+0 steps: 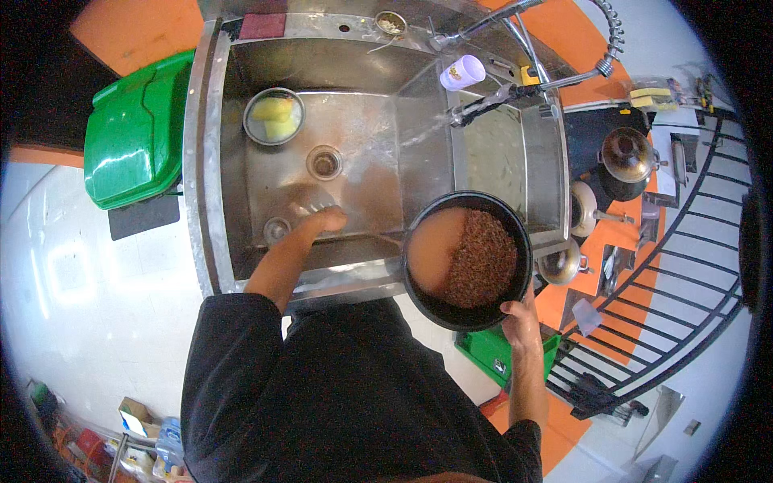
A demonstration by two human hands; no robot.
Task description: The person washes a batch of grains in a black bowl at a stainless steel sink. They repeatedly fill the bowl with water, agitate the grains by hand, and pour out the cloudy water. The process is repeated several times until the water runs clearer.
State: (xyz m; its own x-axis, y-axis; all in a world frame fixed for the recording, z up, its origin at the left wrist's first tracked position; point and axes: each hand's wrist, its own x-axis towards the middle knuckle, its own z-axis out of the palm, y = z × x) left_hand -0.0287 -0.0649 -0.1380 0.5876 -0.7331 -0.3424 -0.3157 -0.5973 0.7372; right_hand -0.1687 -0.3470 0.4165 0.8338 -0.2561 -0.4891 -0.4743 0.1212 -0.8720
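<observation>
My right hand (520, 320) grips the rim of a black round pot (416, 305), which is tilted over the sink's front edge. Reddish-brown grains (486, 259) lie on its right side, with cloudy brownish liquid (433, 250) on the left. My left hand (329, 220) reaches low into the left basin of the stainless steel sink (362, 115); its fingers are blurred, and whether it holds anything is unclear. Near it is a small clear round container (278, 230). A metal bowl (275, 116) with yellow-green pieces in liquid stands at the basin's back left. Water runs from the black-wrapped faucet (483, 106).
The right basin (494, 151) holds cloudy water. A white cup (462, 73) and a small strainer (391, 24) sit along the sink's back. A green lidded bin (142, 133) stands left, a green crate (483, 353) lower right. Pans (561, 262) and a black railing (676, 256) are farther right.
</observation>
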